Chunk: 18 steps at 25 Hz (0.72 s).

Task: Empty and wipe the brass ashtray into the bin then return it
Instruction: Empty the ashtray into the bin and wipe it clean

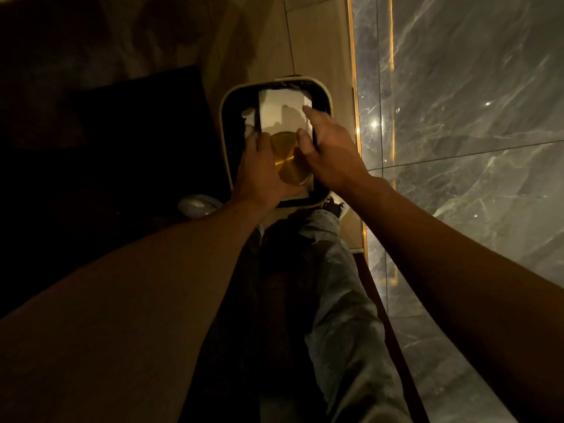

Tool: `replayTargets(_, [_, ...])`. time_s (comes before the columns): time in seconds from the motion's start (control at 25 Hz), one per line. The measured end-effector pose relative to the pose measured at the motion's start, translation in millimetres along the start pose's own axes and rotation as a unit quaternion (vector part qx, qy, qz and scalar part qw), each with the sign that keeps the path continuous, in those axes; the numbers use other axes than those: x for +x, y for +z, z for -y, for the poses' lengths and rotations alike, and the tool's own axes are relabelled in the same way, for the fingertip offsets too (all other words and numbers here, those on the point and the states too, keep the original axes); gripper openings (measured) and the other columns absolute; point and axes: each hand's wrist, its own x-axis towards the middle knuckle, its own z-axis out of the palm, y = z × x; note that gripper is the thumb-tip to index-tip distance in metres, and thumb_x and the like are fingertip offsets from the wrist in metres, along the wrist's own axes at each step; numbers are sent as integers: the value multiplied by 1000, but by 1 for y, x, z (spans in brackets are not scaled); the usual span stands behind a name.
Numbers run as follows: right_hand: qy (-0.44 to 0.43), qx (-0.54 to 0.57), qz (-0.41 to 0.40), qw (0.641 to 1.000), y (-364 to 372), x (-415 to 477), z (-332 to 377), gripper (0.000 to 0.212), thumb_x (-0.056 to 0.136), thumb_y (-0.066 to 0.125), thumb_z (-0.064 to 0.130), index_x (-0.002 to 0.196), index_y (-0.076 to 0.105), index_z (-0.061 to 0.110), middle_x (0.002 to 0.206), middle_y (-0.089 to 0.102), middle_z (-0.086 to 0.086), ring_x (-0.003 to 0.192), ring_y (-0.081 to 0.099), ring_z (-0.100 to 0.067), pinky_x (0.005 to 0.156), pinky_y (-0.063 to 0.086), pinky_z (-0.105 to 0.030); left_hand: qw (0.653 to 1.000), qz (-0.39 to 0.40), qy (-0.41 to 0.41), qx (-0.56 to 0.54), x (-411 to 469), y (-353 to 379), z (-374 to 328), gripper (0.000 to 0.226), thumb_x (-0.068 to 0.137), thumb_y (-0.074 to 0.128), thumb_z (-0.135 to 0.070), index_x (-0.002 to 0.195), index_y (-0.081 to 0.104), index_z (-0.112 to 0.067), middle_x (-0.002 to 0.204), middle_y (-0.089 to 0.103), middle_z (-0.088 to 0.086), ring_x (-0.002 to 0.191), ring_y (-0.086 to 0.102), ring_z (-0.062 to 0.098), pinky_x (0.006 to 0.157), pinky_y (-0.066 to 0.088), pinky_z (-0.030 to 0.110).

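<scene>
The floor is pale, wood-toned plank flooring (317, 41), dimly lit, with a dark seam running along it toward the bin. A square, round-cornered waste bin with a cream rim and black liner (226, 100) stands directly on it. A white shoe toe (197, 205) rests on the floor just beside the bin's near left corner, and a dark shoe (334, 206) sits at its near right corner. A dark rectangular mat-like shape (137, 117) lies left of the bin.

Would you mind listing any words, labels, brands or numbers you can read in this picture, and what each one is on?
None can be read.
Brass ashtray: plain metal, no marking visible.
Bin: no label on its rim.
White paper inside the bin: appears blank in the dim light.
</scene>
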Motion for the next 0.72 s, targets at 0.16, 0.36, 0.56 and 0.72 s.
replayTargets(0.16, [46,114,-10,992,-1,-24,-12,33,97,49,10,129,57,7,121,64,-10,107,58,-13,97,49,-23,999,0,-30,-19,-8,7,-11,115,61,89,-38,151,23,-11,154,25,11,141,32,30,111,36,40])
replayTargets(0.36, [162,288,-9,944,-9,-48,-18,28,92,50,-4,108,67,11,105,69,-3,99,63,-9,91,51,-17,988,39,-93,-121,-38,17,-21,118,62,90,-29,154,17,-14,158,21,8,145,26,28,115,30,40])
replayTargets(0.56, [194,327,16,925,-37,-80,-25,28,95,50,3,117,66,6,121,68,-12,118,60,-23,106,46,-36,933,38,-193,-300,-81,18,-48,91,61,90,-33,138,43,-18,132,57,4,121,54,23,103,47,38])
replayTargets(0.72, [201,351,-3,915,-65,-105,-10,28,97,51,9,121,64,1,119,66,-10,111,62,-13,96,48,-24,835,68,-254,-483,-111,5,-72,40,82,77,-22,114,61,-3,104,65,10,86,63,17,78,53,28])
